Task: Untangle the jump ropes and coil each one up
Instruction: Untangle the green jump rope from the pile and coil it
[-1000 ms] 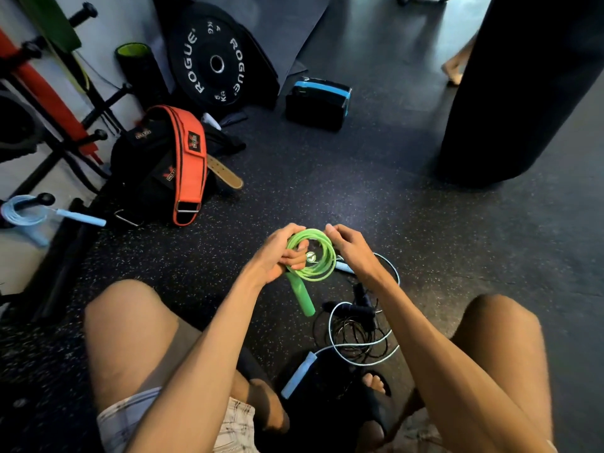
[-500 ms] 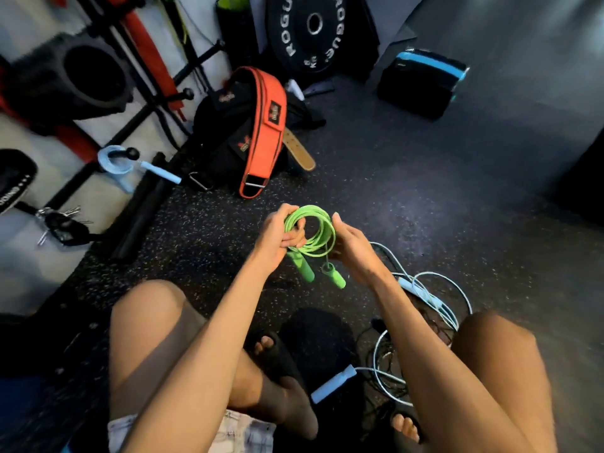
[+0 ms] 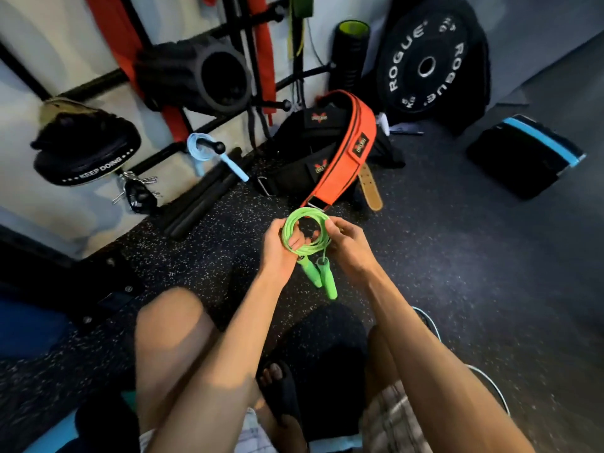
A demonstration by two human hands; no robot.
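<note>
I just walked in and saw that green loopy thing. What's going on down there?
A person sits on the gym floor tidying jump ropes. The green jump rope is wound into a ring: the left hand grips one side, the right hand pinches the other, and its two green handles dangle underneath. A light blue rope hangs coiled on a rack peg. A pale rope lies on the floor by the right leg.

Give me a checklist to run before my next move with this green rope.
1. Green rope wound in loops: ok.
2. Left grip and right grip both holding the coil: ok.
3. Green handles hanging free below: ok.
4. Coil tied off: cannot tell.
5. Pale rope on the floor untangled: cannot tell, mostly hidden.
6. Blue rope coiled on its peg: ok.
</note>
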